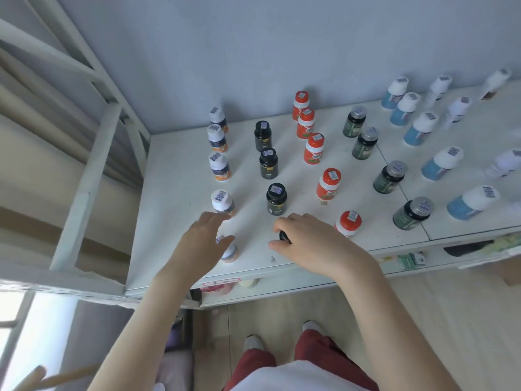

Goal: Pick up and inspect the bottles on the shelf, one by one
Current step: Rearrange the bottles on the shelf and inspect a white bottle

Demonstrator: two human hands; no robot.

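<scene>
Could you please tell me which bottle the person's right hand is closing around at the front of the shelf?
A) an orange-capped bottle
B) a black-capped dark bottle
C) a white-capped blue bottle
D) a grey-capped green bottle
B: the right hand curls round a black-capped dark bottle, whose cap shows between thumb and forefinger.
</scene>
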